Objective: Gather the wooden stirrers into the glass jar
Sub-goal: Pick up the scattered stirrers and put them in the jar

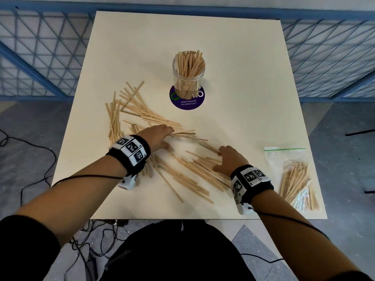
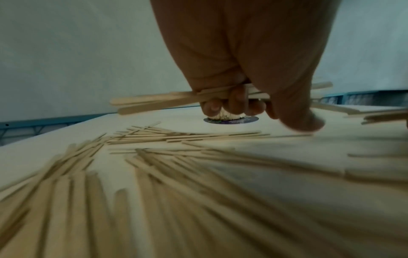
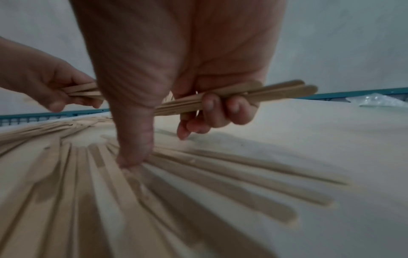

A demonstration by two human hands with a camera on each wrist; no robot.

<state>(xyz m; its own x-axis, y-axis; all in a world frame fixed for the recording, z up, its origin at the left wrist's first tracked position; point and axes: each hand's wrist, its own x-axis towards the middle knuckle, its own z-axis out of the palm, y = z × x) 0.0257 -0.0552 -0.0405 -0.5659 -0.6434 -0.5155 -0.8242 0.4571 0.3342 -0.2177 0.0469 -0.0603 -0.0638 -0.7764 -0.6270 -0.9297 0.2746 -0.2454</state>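
Observation:
A glass jar (image 1: 188, 78), partly filled with upright wooden stirrers, stands on a purple round sticker (image 1: 187, 102) at the table's middle. Many loose stirrers (image 1: 188, 173) lie scattered across the near left and centre of the table. My left hand (image 1: 160, 134) hovers over them and grips a small bundle of stirrers (image 2: 159, 102) in curled fingers. My right hand (image 1: 227, 159) is to the right of it, fingers curled round another bundle of stirrers (image 3: 253, 96), with its thumb (image 3: 134, 157) touching the loose pile. In the left wrist view the jar is mostly hidden behind my fingers.
A clear zip bag (image 1: 292, 177) holding more stirrers lies at the table's near right corner. The cream table (image 1: 243, 67) has bare surface behind and right of the jar. A blue mesh fence (image 1: 40, 57) runs behind; cables trail on the floor.

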